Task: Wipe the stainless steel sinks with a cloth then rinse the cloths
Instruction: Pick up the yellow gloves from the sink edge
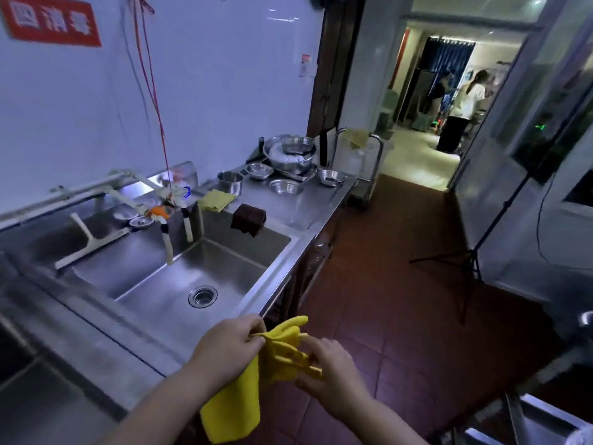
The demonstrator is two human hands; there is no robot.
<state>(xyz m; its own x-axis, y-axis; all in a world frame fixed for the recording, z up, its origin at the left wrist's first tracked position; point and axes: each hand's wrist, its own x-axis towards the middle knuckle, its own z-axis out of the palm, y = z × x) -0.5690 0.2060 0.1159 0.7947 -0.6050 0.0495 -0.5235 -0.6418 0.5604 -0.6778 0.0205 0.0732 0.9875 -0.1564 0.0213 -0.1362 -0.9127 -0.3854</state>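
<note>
A yellow cloth [234, 403] hangs in front of me, just off the front edge of the stainless steel sink [154, 284]. My left hand [227, 345] pinches its upper edge. My right hand [330, 370] grips the bunched top part, so both hands hold the cloth over the floor. The sink basin lies to the left with a round drain [202, 296] and white taps [167, 239] above it. A dark brown cloth [248, 218] is draped over the sink's far rim. A second yellow cloth [216, 199] lies flat on the counter behind it.
Steel bowls and a pot [290, 155] crowd the counter's far end. A steel trolley [365, 162] stands beyond it. A black tripod [471, 258] stands on the red tiled floor to the right. Two people [462, 107] stand in the far doorway. Another steel surface [545, 422] shows at bottom right.
</note>
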